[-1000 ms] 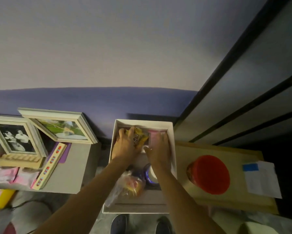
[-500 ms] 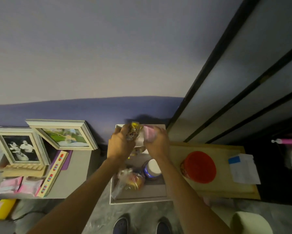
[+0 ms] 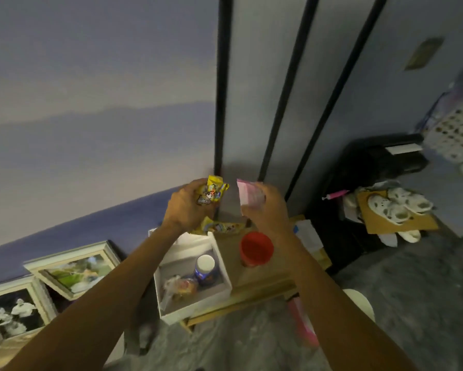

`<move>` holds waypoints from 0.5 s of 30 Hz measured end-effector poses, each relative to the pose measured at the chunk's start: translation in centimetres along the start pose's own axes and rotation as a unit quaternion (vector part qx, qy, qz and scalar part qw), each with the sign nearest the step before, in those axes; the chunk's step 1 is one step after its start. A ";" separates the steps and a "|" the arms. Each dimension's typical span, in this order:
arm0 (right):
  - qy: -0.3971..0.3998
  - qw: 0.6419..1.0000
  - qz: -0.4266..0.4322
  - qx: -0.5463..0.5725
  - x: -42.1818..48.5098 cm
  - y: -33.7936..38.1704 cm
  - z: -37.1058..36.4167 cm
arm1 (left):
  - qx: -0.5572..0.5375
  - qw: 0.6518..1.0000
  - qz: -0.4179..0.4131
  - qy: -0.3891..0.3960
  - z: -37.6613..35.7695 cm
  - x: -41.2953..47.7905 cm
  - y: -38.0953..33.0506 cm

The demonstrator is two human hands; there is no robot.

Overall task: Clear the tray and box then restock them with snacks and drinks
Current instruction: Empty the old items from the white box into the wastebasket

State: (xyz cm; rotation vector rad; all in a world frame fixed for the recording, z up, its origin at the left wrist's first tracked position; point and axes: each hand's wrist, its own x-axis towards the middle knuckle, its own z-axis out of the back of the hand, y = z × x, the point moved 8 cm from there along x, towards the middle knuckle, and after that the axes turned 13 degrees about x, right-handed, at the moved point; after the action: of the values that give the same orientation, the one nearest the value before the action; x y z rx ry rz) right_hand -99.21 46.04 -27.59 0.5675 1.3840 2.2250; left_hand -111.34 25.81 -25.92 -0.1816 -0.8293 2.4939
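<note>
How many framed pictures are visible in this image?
2: a colour framed picture leaning against the wall on the left, and a black-and-white framed picture beside it at the left edge. Others may be hidden.

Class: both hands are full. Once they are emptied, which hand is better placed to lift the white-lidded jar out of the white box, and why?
Probably the right hand: the jar stands at the white box's right side, nearer that forearm. The left hand holds yellow packets; the right a pink packet.

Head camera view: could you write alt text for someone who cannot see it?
Two bare hands are raised above a white box, the left hand gripping yellow snack packets, the right hand a pink packet. In the box lie a white-capped jar and a clear bag of snacks; a red cup stands beside it.
</note>
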 end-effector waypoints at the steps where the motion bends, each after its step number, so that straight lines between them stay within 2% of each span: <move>1: -0.016 1.000 -0.014 0.007 -0.9 -0.1 2.5 | -0.006 1.000 -0.019 0.003 -0.6 -0.2 -2.3; 8: -0.107 0.992 -0.037 -0.056 -8.6 -4.2 22.2 | -0.065 0.985 -0.147 0.058 -9.2 -4.4 -19.7; 12: -0.145 0.984 -0.078 -0.067 -14.4 -8.4 31.5 | -0.038 0.976 -0.184 0.113 -16.4 -7.6 -28.4; 15: -0.186 0.976 -0.102 -0.059 -17.5 -11.6 37.1 | -0.025 0.971 -0.203 0.126 -20.9 -9.9 -33.1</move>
State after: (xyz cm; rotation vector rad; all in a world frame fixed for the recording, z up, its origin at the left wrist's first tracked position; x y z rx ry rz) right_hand -62.32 67.13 -24.69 0.7207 1.0605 1.9041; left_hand -83.13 54.58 -23.46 -0.3059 -0.7372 2.0183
